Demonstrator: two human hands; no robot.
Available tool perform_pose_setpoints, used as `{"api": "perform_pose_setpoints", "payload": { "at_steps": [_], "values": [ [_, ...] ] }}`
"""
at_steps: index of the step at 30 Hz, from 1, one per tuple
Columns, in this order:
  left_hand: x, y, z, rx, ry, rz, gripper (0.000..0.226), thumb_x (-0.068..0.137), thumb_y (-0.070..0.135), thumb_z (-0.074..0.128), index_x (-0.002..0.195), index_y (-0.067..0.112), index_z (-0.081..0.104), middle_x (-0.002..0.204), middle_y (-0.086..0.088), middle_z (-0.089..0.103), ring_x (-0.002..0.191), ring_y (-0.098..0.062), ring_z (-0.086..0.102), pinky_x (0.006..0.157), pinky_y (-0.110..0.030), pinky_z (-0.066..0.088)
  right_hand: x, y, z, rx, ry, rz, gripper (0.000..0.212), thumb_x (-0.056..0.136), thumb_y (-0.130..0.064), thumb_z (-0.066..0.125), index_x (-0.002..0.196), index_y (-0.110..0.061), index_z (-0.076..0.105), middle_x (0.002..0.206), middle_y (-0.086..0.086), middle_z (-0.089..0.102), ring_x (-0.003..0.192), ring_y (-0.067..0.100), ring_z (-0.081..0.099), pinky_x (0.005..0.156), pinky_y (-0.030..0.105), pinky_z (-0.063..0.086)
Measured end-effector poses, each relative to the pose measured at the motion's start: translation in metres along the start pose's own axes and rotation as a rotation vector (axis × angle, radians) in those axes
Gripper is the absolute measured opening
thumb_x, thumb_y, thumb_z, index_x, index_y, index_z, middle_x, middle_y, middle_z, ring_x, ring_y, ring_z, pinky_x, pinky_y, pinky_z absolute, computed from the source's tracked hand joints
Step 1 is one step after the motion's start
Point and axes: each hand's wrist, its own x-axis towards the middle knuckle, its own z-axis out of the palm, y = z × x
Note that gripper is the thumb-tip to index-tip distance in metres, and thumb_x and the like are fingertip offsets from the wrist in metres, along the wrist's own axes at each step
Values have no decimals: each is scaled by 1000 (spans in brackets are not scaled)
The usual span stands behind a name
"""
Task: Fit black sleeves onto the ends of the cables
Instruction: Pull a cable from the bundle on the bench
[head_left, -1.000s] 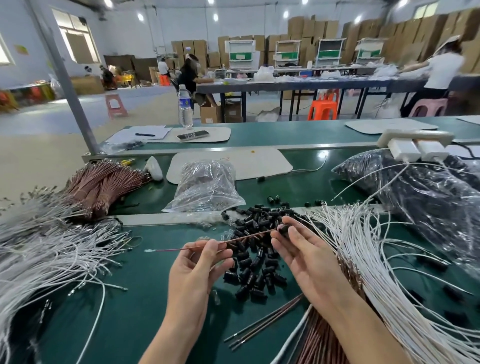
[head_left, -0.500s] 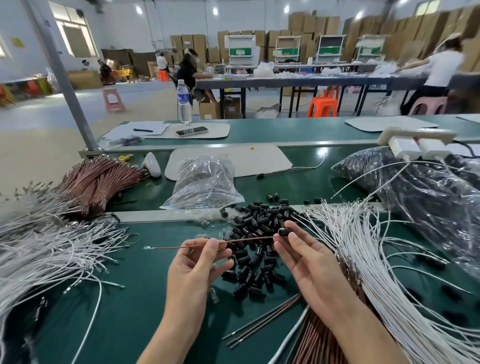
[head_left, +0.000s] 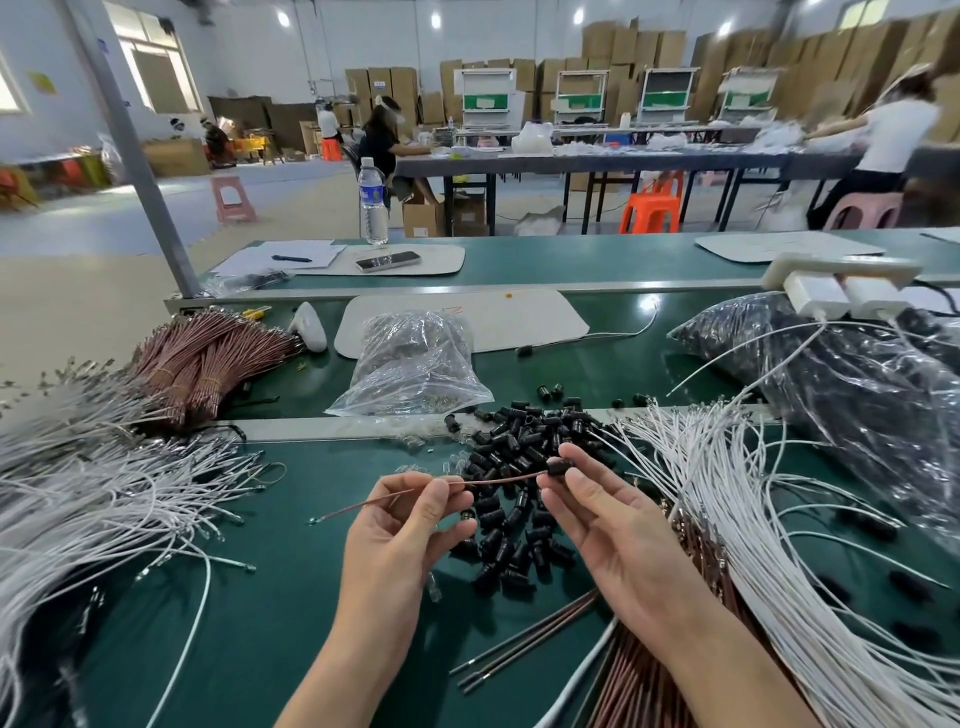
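A thin brown cable (head_left: 498, 479) runs between my two hands above the green table. My left hand (head_left: 405, 525) pinches it near its middle, and its free end with a metal terminal points left. My right hand (head_left: 597, 514) pinches a black sleeve (head_left: 560, 466) at the cable's right end. A heap of loose black sleeves (head_left: 514, 467) lies on the table just beyond and between my hands.
White cables fan out on the left (head_left: 104, 499) and on the right (head_left: 737, 519). Brown cable bundles (head_left: 208, 358) lie at far left, more brown cables (head_left: 639, 680) under my right forearm. A clear bag (head_left: 410, 369) and a dark bag (head_left: 852, 374) sit behind.
Both hands have stayed nearly in place with the cable. The cable's free left end has dipped lower and the piece sticking out left of my fingers looks shorter.
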Motion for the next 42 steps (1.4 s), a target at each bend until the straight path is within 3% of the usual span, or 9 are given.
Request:
{"api": "perform_pose_setpoints", "payload": {
  "at_steps": [6, 13, 25, 42],
  "values": [
    [1, 1, -2, -117, 24, -29, 13, 81, 10, 69, 93, 9, 64, 105, -19, 75, 94, -26, 75, 68, -27, 61, -1, -1, 0, 38, -25, 25, 28, 84, 2, 65, 110, 0, 76, 113, 23, 71, 98, 28, 74, 82, 31, 62],
    [1, 5, -1, -187, 56, -63, 8, 80, 7, 68, 88, 9, 67, 101, -17, 76, 82, -22, 76, 62, -26, 61, -2, 0, 1, 8, -55, 27, 31, 83, 4, 64, 112, 1, 75, 118, 22, 71, 102, 29, 73, 86, 32, 62],
    [0, 10, 0, -253, 48, -121, 17, 78, 6, 67, 94, 8, 63, 97, -15, 77, 74, -18, 75, 58, -24, 60, -1, 0, 0, 6, -75, 31, 30, 85, 4, 63, 112, 0, 76, 116, 20, 72, 100, 27, 74, 84, 31, 62],
    [-3, 8, 5, -129, 57, -101, 17, 79, 15, 68, 94, 7, 65, 91, -12, 76, 69, -15, 73, 57, -23, 58, 0, -1, -6, 8, -92, 22, 31, 85, 2, 65, 113, -4, 76, 113, 18, 74, 99, 25, 74, 81, 28, 62]
  ]
}}
